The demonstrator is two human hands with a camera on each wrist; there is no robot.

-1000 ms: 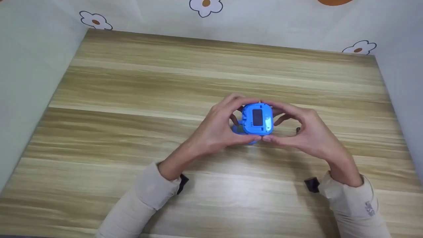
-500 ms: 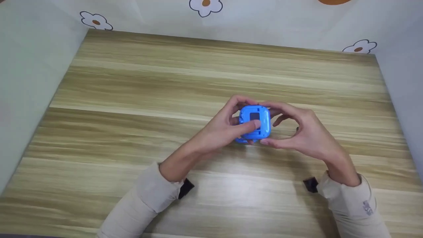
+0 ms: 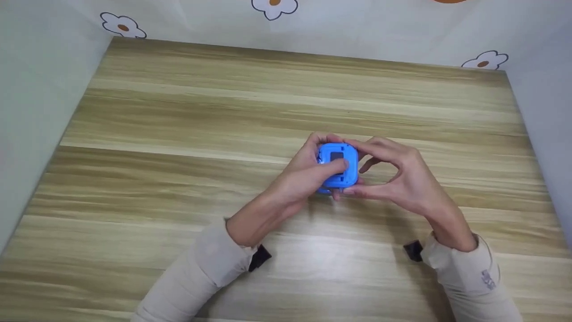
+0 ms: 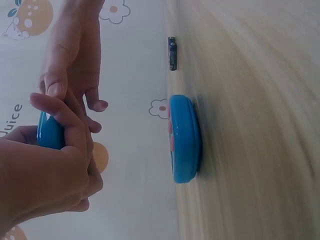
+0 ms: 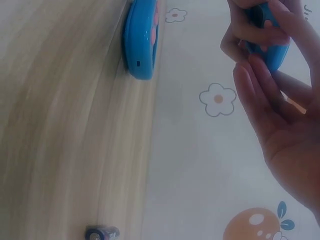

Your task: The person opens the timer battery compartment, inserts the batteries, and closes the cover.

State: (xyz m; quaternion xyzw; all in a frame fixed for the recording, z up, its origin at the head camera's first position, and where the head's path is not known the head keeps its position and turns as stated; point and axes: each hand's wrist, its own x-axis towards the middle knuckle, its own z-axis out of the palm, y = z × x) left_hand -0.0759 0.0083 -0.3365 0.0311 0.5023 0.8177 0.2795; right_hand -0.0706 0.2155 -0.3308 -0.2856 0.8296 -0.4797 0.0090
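Note:
Both hands hold a blue plastic device (image 3: pixel 353 163) with rounded corners and a dark rectangular recess, raised above the table. My left hand (image 3: pixel 304 179) grips it from the left; the thumb lies across the recess, fingers curl behind it. My right hand (image 3: pixel 402 174) pinches its right part, index finger at the upper edge, thumb at the lower. In the left wrist view, the left hand (image 4: pixel 45 175) covers much of the device (image 4: pixel 50 134). A second blue device (image 4: pixel 185 140) with pink parts lies on the table beneath, mostly hidden in the head view.
Small dark batteries (image 4: pixel 172 54) lie on the tabletop beyond the second device; the right wrist view shows a battery (image 5: pixel 100 233) near its lower edge. The wooden table (image 3: pixel 178 112) is bordered by pale panels (image 3: pixel 357 27) printed with flowers.
My left thumb has moved from the device's lower edge onto its recess. The held device has shifted slightly left and down, and the right hand has moved left with it.

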